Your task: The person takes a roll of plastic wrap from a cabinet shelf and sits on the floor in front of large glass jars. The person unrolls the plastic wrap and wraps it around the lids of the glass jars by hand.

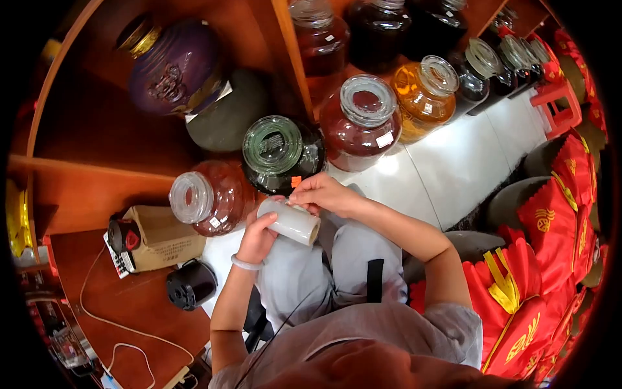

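A whitish, translucent roll of plastic film (293, 225) lies in my left hand (258, 237), above my lap. My left fingers are wrapped round it, and its open tube end points to the lower right. Over the roll's far end, my right hand (324, 194) is closed in a pinch; what is between the fingertips is too small to make out. Just beyond my hands stands a dark glass jar (310, 155) with a greenish glass lid (272, 144) and an orange sticker. To its left, a jar of reddish liquid (230, 194) is tilted in view.
Jars of red (343, 129) and amber liquid (414, 97) stand on the pale floor ahead. A purple urn (175, 71) sits in the wooden shelf. A cardboard box (168, 236) and black lidded container (191, 285) are at left, red cloth-covered jars (564, 207) at right.
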